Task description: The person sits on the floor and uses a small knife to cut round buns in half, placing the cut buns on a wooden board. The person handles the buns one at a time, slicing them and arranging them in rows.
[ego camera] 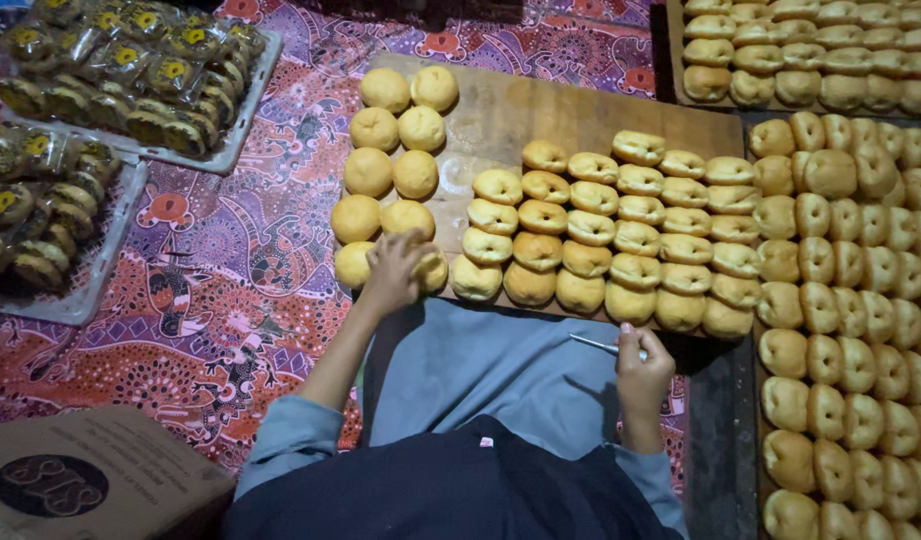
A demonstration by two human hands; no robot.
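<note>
— Left hand [396, 262] is closed over a round golden bun [430, 270] at the wooden board's [501, 110] near edge; right hand [643, 365] pinches a thin metal blade [596, 344].

— Soft, light, probably crushable; cupping its sides suits it. Split buns [601, 230] lie beside.
</note>
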